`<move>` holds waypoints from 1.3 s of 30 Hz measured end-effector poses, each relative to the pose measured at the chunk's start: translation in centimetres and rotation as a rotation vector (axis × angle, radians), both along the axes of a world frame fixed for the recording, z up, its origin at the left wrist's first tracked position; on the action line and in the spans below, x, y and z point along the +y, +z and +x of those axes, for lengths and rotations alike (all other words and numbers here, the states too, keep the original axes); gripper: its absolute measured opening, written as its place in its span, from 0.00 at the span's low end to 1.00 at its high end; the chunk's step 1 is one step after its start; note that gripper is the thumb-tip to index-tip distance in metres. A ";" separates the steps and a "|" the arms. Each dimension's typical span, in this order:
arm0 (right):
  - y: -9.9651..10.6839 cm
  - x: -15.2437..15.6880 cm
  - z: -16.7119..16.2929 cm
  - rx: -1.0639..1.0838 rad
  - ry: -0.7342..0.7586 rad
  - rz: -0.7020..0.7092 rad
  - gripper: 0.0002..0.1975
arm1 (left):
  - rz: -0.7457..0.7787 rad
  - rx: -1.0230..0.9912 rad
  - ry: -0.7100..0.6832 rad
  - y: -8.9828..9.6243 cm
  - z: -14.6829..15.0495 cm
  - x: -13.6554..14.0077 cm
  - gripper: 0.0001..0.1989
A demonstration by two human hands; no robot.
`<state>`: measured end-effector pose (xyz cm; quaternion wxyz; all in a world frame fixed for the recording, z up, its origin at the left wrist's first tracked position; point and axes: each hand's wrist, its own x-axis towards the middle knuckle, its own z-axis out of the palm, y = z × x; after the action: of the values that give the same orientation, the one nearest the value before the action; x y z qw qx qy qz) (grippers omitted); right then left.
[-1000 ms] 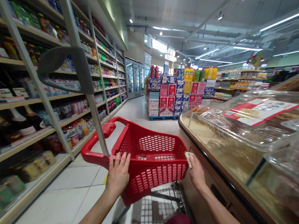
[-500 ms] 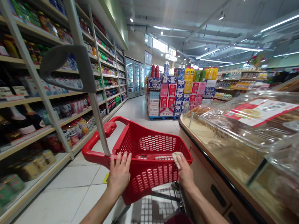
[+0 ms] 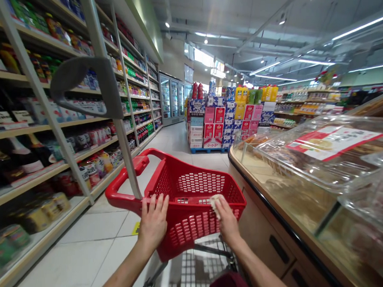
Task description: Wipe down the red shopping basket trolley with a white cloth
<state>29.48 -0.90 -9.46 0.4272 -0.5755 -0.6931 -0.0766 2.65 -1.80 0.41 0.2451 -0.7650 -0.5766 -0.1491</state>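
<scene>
A red plastic shopping cart (image 3: 180, 235) with perforated walls stands in front of me. My left hand (image 3: 154, 221) lies on its near rim by the grey upright pole, fingers stretched out and slightly apart. My right hand (image 3: 227, 222) pinches a crumpled whitish cloth (image 3: 216, 205) against the same rim, right of the middle. Part of the cloth is hidden under the fingers. The grey pole (image 3: 128, 157) rises at the cart's left side and carries a grey looped handle (image 3: 85, 86).
Drink shelves (image 3: 35, 126) line the left side. Close on the right, a glass-edged counter (image 3: 272, 199) holds clear plastic food packs (image 3: 332, 146). Stacked drink cartons (image 3: 215, 123) stand ahead on a blue pallet, with glass-door coolers (image 3: 171, 97) beyond. White floor tiles (image 3: 93, 228) show left of the cart.
My right hand has slid the cloth leftward along the cart's near rim, away from the right corner. My left hand has stayed in place on the rim.
</scene>
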 end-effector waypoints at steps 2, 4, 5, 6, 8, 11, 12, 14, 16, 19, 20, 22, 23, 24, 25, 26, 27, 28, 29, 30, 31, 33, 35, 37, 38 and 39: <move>0.3 0.0 -1.8 -0.059 0.142 0.040 0.28 | 0.002 0.012 -0.005 -0.1 -0.2 0.1 0.29; 0.3 -0.1 -0.9 -0.067 0.133 0.033 0.28 | 0.003 0.013 -0.012 -0.1 -0.3 0.1 0.29; 0.2 -0.1 0.3 -0.045 0.068 0.013 0.28 | 0.003 0.009 -0.015 -0.2 -0.3 0.0 0.29; 0.0 -0.1 1.7 -0.008 -0.022 -0.008 0.29 | 0.003 0.002 -0.017 -0.2 -0.3 -0.1 0.29; -0.2 -0.1 3.5 0.068 -0.176 -0.031 0.30 | 0.006 -0.012 -0.015 -0.3 -0.2 -0.2 0.29; -0.1 0.0 1.4 0.067 -0.107 0.001 0.32 | 0.005 -0.021 -0.007 -0.3 0.1 -0.3 0.28; 0.1 0.0 -0.3 0.036 -0.019 0.025 0.32 | -0.001 -0.019 -0.005 -0.3 0.1 -0.3 0.28; 0.5 0.1 -3.5 -0.024 0.144 0.080 0.30 | -0.018 -0.012 -0.004 -0.1 0.1 -0.3 0.29; 0.8 0.1 -4.8 -0.048 0.217 0.116 0.29 | -0.032 -0.002 -0.005 -0.1 0.0 -0.4 0.29; 0.8 0.2 -3.2 -0.017 0.109 0.093 0.33 | -0.037 0.009 -0.002 -0.2 0.0 -0.4 0.29; 0.8 0.2 -2.5 -0.005 0.056 0.082 0.34 | -0.035 0.007 0.003 -0.2 0.0 -0.4 0.29; 0.8 0.1 -2.3 -0.009 0.021 0.079 0.36 | -0.029 -0.005 0.011 -0.3 0.2 -0.4 0.29; 0.8 0.1 -2.8 -0.026 0.046 0.093 0.35 | -0.029 -0.012 0.013 -0.3 0.3 -0.4 0.29; 1.0 0.0 -3.6 -0.049 0.090 0.115 0.34 | -0.030 -0.017 0.012 -0.3 0.3 -0.4 0.29; 1.1 0.0 -4.5 -0.074 0.136 0.140 0.33 | -0.033 -0.018 0.009 -0.3 0.4 -0.4 0.29; 1.2 0.0 -5.3 -0.095 0.171 0.160 0.32 | -0.037 -0.018 0.005 -0.3 0.4 -0.4 0.29; 1.3 0.1 -6.0 -0.111 0.186 0.171 0.32 | -0.040 -0.017 0.002 -0.4 0.4 -0.3 0.29; 1.4 0.3 -6.2 -0.119 0.183 0.173 0.32 | -0.040 -0.015 0.000 -0.5 0.4 -0.2 0.29; 1.3 0.6 -6.1 -0.122 0.170 0.165 0.32 | -0.039 -0.015 0.001 -0.5 0.4 -0.2 0.29; 1.2 0.9 -5.6 -0.121 0.155 0.153 0.33 | -0.036 -0.015 0.005 -0.7 0.3 -0.1 0.29; 1.0 1.2 -5.0 -0.117 0.141 0.143 0.33 | -0.032 -0.016 0.010 -0.8 0.3 0.0 0.29; 0.6 2.1 -4.0 -0.096 0.112 0.136 0.33 | -0.034 -0.018 0.015 -0.9 0.4 0.1 0.29; 0.6 2.7 -4.4 -0.062 0.081 0.142 0.34 | -0.059 -0.027 -0.004 -1.0 0.7 0.1 0.28; 1.1 3.0 -6.6 -0.021 0.097 0.153 0.35 | -0.093 -0.052 -0.039 -0.9 1.1 -0.1 0.28; 1.5 2.8 -8.3 -0.002 0.131 0.163 0.35 | -0.103 -0.071 -0.062 -0.8 1.2 -0.2 0.29; 2.0 2.6 -10.0 0.014 0.176 0.171 0.35 | -0.103 -0.090 -0.092 -0.7 1.1 -0.3 0.29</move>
<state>19.52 1.72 -7.44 0.4849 -0.4742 -0.7289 -0.0935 3.71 -2.12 -0.32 0.1721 -0.7948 -0.5581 -0.1648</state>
